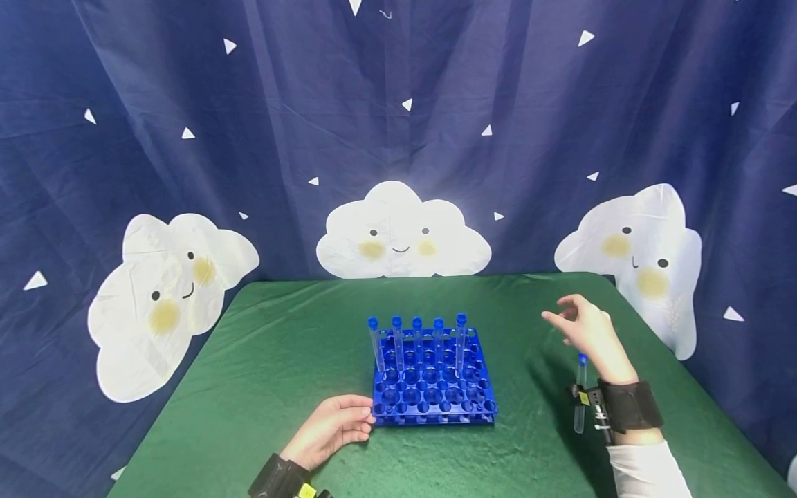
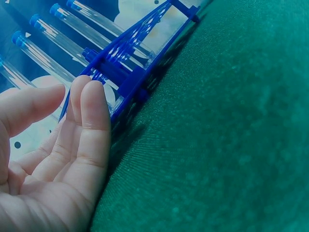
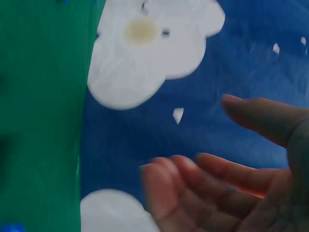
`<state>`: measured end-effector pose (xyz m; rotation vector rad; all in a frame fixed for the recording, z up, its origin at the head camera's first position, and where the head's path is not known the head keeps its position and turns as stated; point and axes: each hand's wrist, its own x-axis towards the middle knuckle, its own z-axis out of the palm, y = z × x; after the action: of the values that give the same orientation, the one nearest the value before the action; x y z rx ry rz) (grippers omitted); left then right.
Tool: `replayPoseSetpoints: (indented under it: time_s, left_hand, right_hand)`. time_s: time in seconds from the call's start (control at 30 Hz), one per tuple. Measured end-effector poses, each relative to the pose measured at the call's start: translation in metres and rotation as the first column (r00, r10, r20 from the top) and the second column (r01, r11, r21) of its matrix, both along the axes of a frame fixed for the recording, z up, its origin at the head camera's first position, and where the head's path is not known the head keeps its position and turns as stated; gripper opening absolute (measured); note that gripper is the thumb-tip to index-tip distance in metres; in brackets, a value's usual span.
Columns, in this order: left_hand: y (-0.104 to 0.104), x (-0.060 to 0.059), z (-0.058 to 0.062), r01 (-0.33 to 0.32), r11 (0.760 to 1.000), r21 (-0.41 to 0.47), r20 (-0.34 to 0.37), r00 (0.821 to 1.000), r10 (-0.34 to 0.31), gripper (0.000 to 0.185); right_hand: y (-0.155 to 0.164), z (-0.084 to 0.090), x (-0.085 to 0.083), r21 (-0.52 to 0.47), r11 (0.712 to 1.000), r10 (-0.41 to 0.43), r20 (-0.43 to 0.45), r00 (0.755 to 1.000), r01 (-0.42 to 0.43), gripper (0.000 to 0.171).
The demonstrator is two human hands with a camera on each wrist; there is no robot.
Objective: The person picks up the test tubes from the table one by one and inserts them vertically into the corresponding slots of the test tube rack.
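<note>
A blue test tube rack [image 1: 432, 396] stands on the green table, with several clear, blue-capped test tubes [image 1: 398, 346] upright in it in a row. At its front left corner, my left hand [image 1: 333, 425] pinches the edge between thumb and fingers. The left wrist view shows the rack [image 2: 130, 79] just beyond those fingertips. My right hand [image 1: 582, 328] is raised over the table's right side, fingers spread from the thumb and holding nothing. Below that hand lies another blue-capped test tube [image 1: 580, 418], partly covered by the wrist camera. In the right wrist view the hand [image 3: 217, 193] is blurred.
The green cloth-covered table [image 1: 274, 353] extends around the rack on all sides. Behind it hangs a dark blue curtain [image 1: 349, 138] with white clouds and small white triangles. Black straps with small cameras sit on both wrists.
</note>
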<state>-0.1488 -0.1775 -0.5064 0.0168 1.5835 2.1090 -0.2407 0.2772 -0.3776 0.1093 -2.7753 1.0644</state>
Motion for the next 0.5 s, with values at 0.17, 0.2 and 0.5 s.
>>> replayPoseSetpoints:
  time_s: [0.17, 0.2, 0.5]
  left_hand:
    - [0.0, 0.0, 0.0, -0.002, 1.0, -0.002, 0.001, 1.0, 0.002, 0.024]
    - [0.0, 0.0, 0.0, -0.003, 1.0, -0.002, 0.001, 1.0, 0.003, 0.024]
    - [0.0, 0.0, 0.001, -0.003, 1.0, -0.003, -0.001, 1.0, 0.003, 0.024]
  right_hand:
    - [0.027, -0.008, -0.006, 0.075, 0.997, -0.012, 0.201, 0.979, -0.003, 0.058]
    - [0.032, -0.011, -0.008, 0.087, 0.996, -0.015, 0.229, 0.973, -0.005, 0.055]
    - [0.053, -0.039, -0.012, 0.088, 0.995, -0.068, 0.379, 0.923, 0.037, 0.045]
